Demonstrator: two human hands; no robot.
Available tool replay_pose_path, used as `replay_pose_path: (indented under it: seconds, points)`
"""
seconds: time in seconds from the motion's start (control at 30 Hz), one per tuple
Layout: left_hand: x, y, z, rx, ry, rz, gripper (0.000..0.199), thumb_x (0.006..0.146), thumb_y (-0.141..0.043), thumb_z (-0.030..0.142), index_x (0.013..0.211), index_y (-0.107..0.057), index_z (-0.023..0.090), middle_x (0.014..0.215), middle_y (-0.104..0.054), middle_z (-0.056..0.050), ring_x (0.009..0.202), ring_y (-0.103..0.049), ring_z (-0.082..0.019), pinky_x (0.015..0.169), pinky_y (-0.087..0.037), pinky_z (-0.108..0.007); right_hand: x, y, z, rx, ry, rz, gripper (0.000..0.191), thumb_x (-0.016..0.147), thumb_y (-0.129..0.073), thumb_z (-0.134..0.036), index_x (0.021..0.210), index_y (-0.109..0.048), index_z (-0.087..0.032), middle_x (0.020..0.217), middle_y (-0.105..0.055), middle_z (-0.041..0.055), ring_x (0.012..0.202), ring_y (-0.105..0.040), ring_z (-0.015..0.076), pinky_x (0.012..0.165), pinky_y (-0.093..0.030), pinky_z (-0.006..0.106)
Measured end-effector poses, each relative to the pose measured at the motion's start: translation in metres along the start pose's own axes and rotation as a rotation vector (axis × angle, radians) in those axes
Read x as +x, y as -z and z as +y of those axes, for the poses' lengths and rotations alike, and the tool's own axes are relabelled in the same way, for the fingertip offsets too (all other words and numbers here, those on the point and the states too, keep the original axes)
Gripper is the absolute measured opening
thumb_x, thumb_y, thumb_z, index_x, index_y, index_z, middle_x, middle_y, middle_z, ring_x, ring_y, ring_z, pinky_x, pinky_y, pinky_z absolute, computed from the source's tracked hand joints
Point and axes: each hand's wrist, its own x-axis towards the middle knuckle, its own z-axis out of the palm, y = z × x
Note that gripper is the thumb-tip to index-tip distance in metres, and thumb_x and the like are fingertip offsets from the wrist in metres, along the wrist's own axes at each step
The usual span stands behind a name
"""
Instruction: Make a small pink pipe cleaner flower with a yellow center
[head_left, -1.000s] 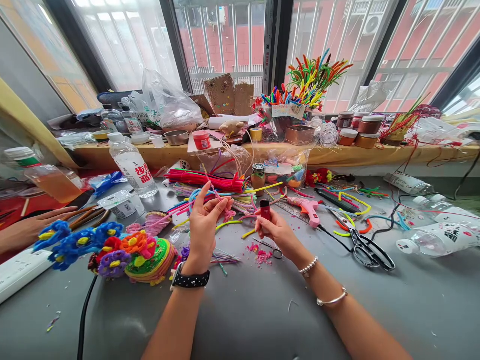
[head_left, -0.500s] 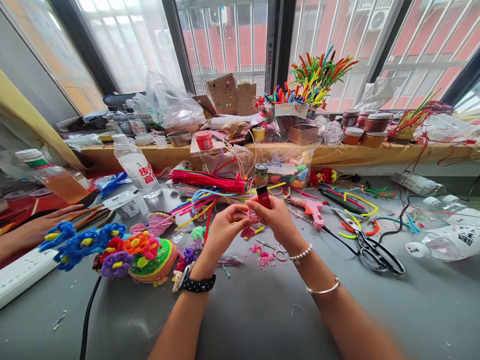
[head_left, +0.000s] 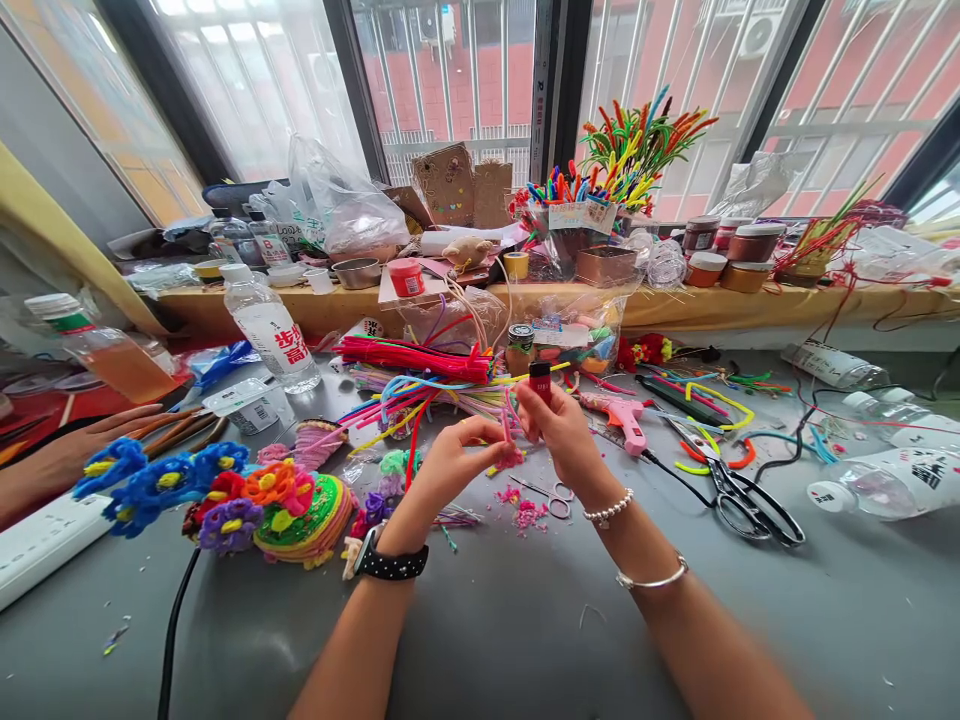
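Observation:
My left hand [head_left: 465,460], with a black dotted watch strap at the wrist, pinches a small pink fuzzy piece [head_left: 509,456] with a thin pink stem rising from it. Just to the right, my right hand [head_left: 559,430] is closed round a dark red lighter [head_left: 540,383] with a black top, held upright. The two hands are apart. Below them on the grey table lie pink fuzzy scraps [head_left: 527,512] and small scissors [head_left: 559,498].
Blue flowers [head_left: 171,480] and a round green craft [head_left: 311,510] stand left, near another person's hand [head_left: 112,435]. Pipe cleaners [head_left: 416,358] lie behind my hands. A pink glue gun [head_left: 634,425], large scissors [head_left: 757,505] and bottles [head_left: 885,483] are right.
My right hand has moved right, away from my left hand, carrying the lighter, which is now more upright. My left hand stays nearly in place, and the pink stem shows more.

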Motion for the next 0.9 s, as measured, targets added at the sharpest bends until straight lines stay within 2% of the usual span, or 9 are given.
replay_pose_path:
  seconds: [0.13,0.23,0.33,0.43,0.53,0.7,0.9]
  points:
    - [0.000,0.005,0.001,-0.384,0.043,0.172,0.011,0.064,-0.064,0.025,0.064,-0.060,0.015,0.063,-0.060,0.000,0.060,-0.053,-0.009,0.062,-0.041,-0.021,0.000,0.004,0.007,0.089,-0.052,0.035,0.028,0.076,-0.049,-0.043,0.085,-0.051,-0.017,0.058,-0.050,-0.0045,0.046,-0.044,0.0059,0.041,-0.034,0.017]
    - [0.002,0.009,0.001,-0.608,0.038,0.310,0.011,0.062,-0.066,0.024,0.065,-0.060,0.015,0.064,-0.061,0.001,0.061,-0.054,-0.008,0.062,-0.041,-0.019,-0.005,0.001,0.017,0.039,-0.141,-0.041,0.029,0.074,-0.052,-0.043,0.086,-0.051,-0.016,0.064,-0.054,-0.0014,0.053,-0.052,0.0093,0.045,-0.040,0.020]
    - [0.004,0.012,0.000,-0.713,0.019,0.410,0.012,0.060,-0.067,0.023,0.066,-0.060,0.015,0.064,-0.062,0.001,0.062,-0.056,-0.007,0.062,-0.042,-0.019,-0.010,-0.006,0.027,0.031,-0.177,-0.127,0.032,0.074,-0.050,-0.046,0.089,-0.051,-0.018,0.059,-0.051,-0.0037,0.047,-0.047,0.0075,0.041,-0.037,0.018]
    - [0.007,0.013,-0.001,-0.753,-0.010,0.504,0.012,0.059,-0.067,0.023,0.065,-0.061,0.015,0.063,-0.063,0.001,0.062,-0.057,-0.007,0.063,-0.043,-0.019,-0.015,-0.012,0.033,0.055,-0.217,-0.162,0.038,0.073,-0.048,-0.053,0.080,-0.054,-0.016,0.047,-0.040,-0.0075,0.036,-0.031,0.0035,0.034,-0.022,0.015]
    - [0.007,0.014,-0.001,-0.739,-0.043,0.574,0.012,0.058,-0.069,0.023,0.063,-0.061,0.015,0.062,-0.063,0.002,0.061,-0.057,-0.007,0.063,-0.043,-0.019,-0.018,-0.015,0.035,0.057,-0.301,-0.191,0.054,0.071,-0.038,-0.064,0.066,-0.055,-0.013,0.039,-0.033,-0.0083,0.032,-0.022,0.0024,0.033,-0.012,0.017]
    - [0.006,0.011,-0.001,-0.623,-0.149,0.653,0.011,0.058,-0.069,0.023,0.064,-0.063,0.016,0.062,-0.063,0.003,0.063,-0.057,-0.008,0.068,-0.042,-0.021,-0.019,-0.017,0.037,0.082,-0.426,-0.151,0.061,0.068,-0.031,-0.071,0.046,-0.044,-0.015,0.032,-0.030,-0.0074,0.028,-0.022,0.0024,0.033,-0.009,0.019]
    - [0.006,0.008,0.000,-0.589,-0.167,0.633,0.009,0.058,-0.069,0.024,0.062,-0.064,0.017,0.060,-0.062,0.004,0.062,-0.056,-0.008,0.069,-0.041,-0.022,-0.017,-0.013,0.041,0.123,-0.499,-0.148,0.057,0.073,-0.033,-0.063,0.041,-0.036,-0.016,0.031,-0.031,-0.0070,0.027,-0.022,0.0024,0.032,-0.010,0.019]
